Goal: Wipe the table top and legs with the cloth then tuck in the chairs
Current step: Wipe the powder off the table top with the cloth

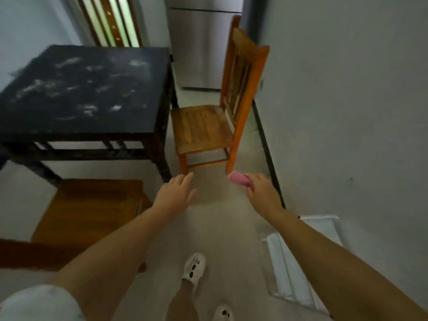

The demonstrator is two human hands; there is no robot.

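head view: black desk (pixel 88 89) at 10 o'clock, top smeared with pale streaks. orange chair (pixel 215 126) at 12 o'clock, just beside its right edge, facing it. second chair (pixel 90 212) at 8 o'clock. right hand (pixel 260 189) grip clenched around pink cloth (pixel 238 178). left hand (pixel 176 193) grip released, fingers spread, touching nothing.

No readable text, labels, brands or numbers anywhere; view blurred, surfaces plain.
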